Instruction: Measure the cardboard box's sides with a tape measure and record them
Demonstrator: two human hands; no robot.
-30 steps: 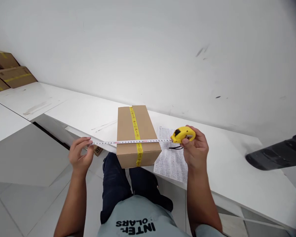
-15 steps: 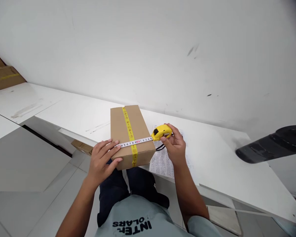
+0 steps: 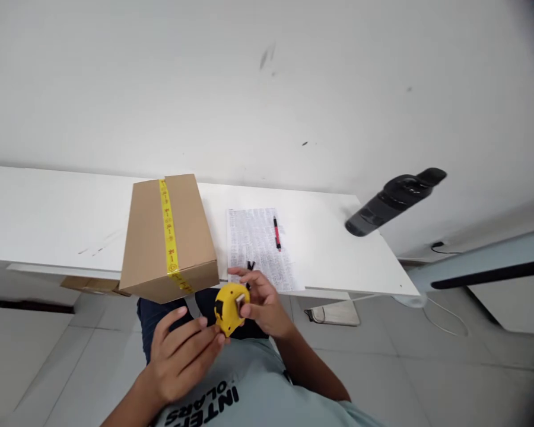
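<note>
My right hand is closed around a yellow tape measure in front of my body, below the table edge. The blade looks drawn in; none of it shows outside the case. My left hand has its fingers stretched out, and the fingertips nearest the tape measure touch its lower end; the thumb is hidden. Left of both hands, a closed cardboard box with a strip of yellow printed tape stands on the white table, its near end at the front edge.
A sheet of handwritten paper lies right of the box, with a red and black pen on it. Farther right stands a dark bottle. A white wall rises behind the table. Under the table is more cardboard.
The tape blade, stretched across the box top before, has gone back into its case. Both hands have left the box and drawn toward my body. The view has turned right, uncovering the pen.
</note>
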